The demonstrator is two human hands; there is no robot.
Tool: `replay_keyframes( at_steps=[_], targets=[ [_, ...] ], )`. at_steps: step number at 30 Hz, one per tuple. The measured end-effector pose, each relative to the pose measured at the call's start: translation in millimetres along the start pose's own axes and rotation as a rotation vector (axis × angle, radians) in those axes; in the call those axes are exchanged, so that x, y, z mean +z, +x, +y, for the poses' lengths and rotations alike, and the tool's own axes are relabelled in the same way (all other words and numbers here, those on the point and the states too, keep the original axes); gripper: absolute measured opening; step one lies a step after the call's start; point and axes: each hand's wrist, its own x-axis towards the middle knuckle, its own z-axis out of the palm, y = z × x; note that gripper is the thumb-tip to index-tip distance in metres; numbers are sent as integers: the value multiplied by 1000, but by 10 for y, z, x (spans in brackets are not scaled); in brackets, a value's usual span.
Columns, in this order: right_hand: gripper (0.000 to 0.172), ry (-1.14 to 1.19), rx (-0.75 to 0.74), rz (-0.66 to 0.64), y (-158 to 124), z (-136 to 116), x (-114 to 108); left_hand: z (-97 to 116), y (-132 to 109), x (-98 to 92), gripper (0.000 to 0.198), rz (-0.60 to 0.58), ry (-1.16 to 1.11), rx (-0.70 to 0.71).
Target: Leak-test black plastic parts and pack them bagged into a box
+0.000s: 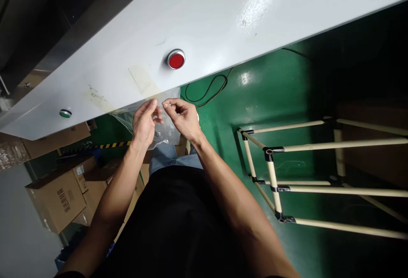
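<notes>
A clear plastic bag [171, 131] hangs below the lower edge of the white machine panel [210, 27], behind both hands. In front of the bag, my left hand [145, 123] is held palm inward. Its fingers are loosely bent and apart, and nothing shows in them. Close beside it, my right hand [184, 117] has its thumb and index finger pressed together in a pinch. Whatever lies between those fingertips is too small to make out. The fingertips of the two hands are a short gap apart, just under the panel edge.
On the panel sit a red button [176, 60], a green button [65, 113] and a yellowed tape strip [142, 80]. Cardboard boxes [60, 197] stand at the left. A cream tube frame [306, 146] with black joints stands at right. A dark cable [219, 86] lies on the green floor.
</notes>
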Motion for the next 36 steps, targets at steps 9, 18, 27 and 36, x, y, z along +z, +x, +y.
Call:
replay_keyframes(
  at_steps=[9, 18, 27, 36],
  targets=[
    [67, 51, 84, -6, 15, 61, -101, 33, 22, -5, 40, -1, -6, -53],
    [49, -419, -111, 78, -21, -55, -190, 83, -121, 80, 31, 91, 27, 49],
    [39, -474, -150, 50, -110, -386, -97, 209, -588, 14, 29, 43, 35, -34],
    [44, -455, -10, -27, -5, -762, -84, -163, -238, -78, 29, 40, 188, 158]
  ],
)
